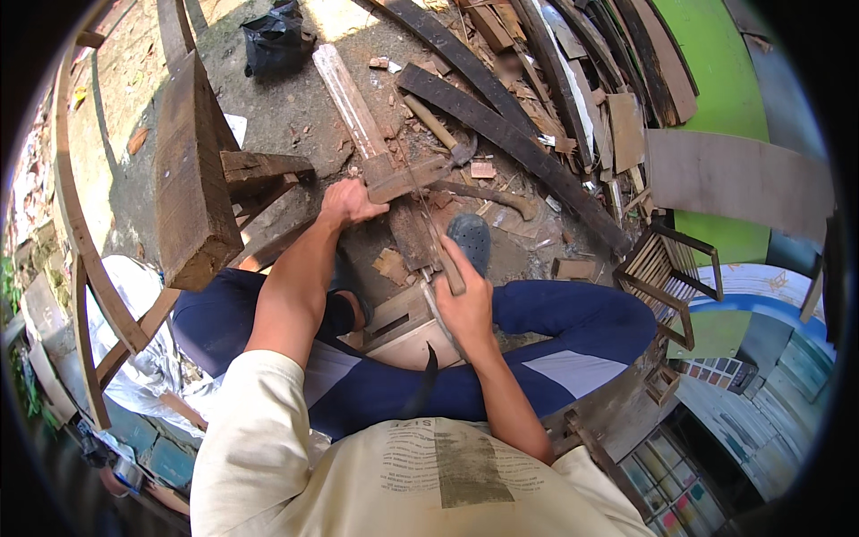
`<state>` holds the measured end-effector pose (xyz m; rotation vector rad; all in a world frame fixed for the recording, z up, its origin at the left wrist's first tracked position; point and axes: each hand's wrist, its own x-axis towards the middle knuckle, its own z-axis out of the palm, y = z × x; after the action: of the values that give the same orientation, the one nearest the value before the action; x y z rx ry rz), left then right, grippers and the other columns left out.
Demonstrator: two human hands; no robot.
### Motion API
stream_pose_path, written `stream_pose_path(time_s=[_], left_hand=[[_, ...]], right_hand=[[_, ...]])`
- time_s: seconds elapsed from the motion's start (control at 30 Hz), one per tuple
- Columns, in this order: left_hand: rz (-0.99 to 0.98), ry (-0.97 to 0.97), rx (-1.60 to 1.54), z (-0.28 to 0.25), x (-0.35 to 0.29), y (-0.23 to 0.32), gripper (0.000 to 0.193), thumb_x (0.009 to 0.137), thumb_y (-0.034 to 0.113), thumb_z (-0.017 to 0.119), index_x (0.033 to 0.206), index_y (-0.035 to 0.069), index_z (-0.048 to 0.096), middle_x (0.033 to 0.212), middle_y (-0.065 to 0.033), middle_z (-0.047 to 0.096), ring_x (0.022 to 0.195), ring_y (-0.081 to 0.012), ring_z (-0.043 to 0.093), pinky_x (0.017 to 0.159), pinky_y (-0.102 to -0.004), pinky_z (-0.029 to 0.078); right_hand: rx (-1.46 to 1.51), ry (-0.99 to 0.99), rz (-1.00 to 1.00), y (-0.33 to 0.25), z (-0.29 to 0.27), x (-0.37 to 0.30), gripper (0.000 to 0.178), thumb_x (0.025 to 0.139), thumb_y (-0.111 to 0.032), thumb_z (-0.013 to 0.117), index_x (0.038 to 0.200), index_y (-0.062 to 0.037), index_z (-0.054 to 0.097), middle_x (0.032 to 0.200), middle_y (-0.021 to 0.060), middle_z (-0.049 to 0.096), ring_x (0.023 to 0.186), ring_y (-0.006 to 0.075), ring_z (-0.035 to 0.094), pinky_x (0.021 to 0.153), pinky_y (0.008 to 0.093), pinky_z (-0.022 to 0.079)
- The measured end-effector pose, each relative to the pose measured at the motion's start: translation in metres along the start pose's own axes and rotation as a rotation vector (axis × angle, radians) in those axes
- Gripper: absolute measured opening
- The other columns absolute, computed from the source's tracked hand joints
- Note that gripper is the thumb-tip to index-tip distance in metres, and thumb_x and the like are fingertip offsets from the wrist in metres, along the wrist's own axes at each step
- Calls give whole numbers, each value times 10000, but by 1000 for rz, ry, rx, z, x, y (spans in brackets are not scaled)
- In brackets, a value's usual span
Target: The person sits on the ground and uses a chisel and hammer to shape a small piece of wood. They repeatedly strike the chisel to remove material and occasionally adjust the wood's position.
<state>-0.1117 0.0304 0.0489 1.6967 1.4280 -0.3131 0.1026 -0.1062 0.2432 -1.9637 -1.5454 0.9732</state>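
**An open-air woodworking site**

I sit in what appears a makeshift outdoor workshop, as shown by sunlit ground (331, 22), dark planks (517, 163), scattered offcuts (574, 268), a wooden-handled hammer (431, 123) and the thin-bladed tool (454, 279) in my right hand (465, 306).

Rough grey ground (309, 116) bearing a hammer (431, 123). Beyond the hammer and to its left sits a black plastic bag (271, 45); to its right, a long dark plank (528, 171); near its head, a curved wooden handle (516, 205).
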Motion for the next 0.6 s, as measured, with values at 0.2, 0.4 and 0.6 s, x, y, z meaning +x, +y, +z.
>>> stream_pose_path(time_s=[0.2, 0.4, 0.6], left_hand=[[16, 60, -26, -7, 4, 3, 671, 735, 625, 771, 1068, 43, 806, 1014, -251, 766, 989, -422, 738, 891, -485, 584], [-12, 35, -5, -6, 7, 2, 678, 728, 622, 783, 1089, 49, 805, 1033, -252, 764, 1012, -419, 734, 913, -487, 576], [-46, 12, 34, -2, 8, 7, 774, 725, 611, 790, 1112, -58, 755, 1024, -294, 751, 1012, -438, 730, 921, -488, 573]], right_hand=[[-20, -18, 13, 4, -8, -10, 543, 885, 17, 620, 1421, -68, 642, 1097, 274, 751, 996, 297, 786, 841, 374, 592], [46, -84, 82, -9, -28, -38, 546, 884, 7, 603, 1422, -77, 641, 1110, 293, 736, 1034, 369, 763, 868, 400, 577], [25, -108, 173, -10, -9, 21, 578, 861, 38, 615, 1425, -84, 640, 1172, 278, 734, 1086, 414, 733, 930, 386, 579]])
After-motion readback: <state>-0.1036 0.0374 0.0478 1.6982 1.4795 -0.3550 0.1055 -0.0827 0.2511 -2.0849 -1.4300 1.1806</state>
